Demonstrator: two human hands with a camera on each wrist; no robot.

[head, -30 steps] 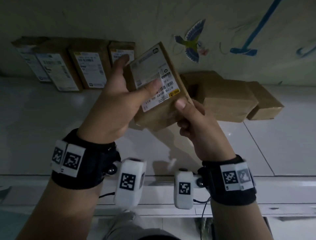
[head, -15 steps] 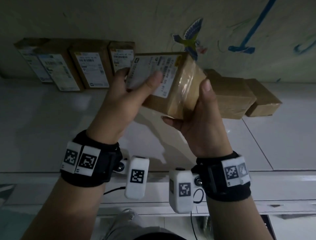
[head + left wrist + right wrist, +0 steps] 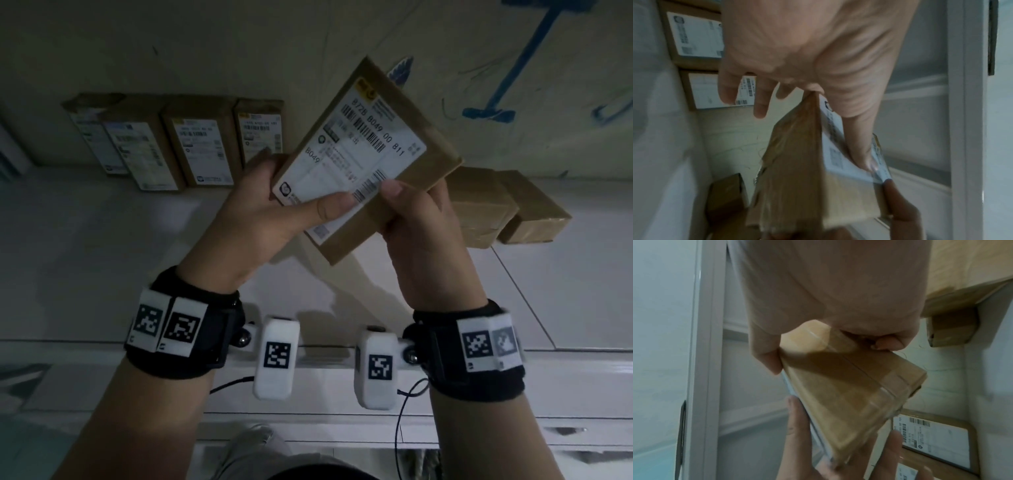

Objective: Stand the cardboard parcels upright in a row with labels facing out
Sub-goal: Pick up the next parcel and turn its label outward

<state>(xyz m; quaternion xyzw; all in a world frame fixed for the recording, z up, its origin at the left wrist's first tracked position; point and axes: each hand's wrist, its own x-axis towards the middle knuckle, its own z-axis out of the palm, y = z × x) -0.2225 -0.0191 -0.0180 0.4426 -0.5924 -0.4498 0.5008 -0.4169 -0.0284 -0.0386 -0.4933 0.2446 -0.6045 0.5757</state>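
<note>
A flat cardboard parcel (image 3: 370,157) with a white shipping label facing me is held in the air, tilted, above the white surface. My left hand (image 3: 274,205) grips its lower left corner, thumb across the label. My right hand (image 3: 418,219) pinches its lower right edge, thumb on the label. The left wrist view shows the parcel (image 3: 797,170) edge-on under the thumb; in the right wrist view the parcel's (image 3: 844,386) taped side faces the camera. Several labelled parcels (image 3: 198,150) stand upright in a row against the wall at the back left.
Two plain brown parcels (image 3: 534,209) lie flat at the back right against the wall, no labels showing. The white surface (image 3: 102,260) spreads below the hands, with its front ledge near my wrists. Blue drawings mark the wall (image 3: 496,68).
The parcel has been turned in both hands: its taped side faced me half a second ago, and now the label faces me again, with the parcel raised higher and tilted right.
</note>
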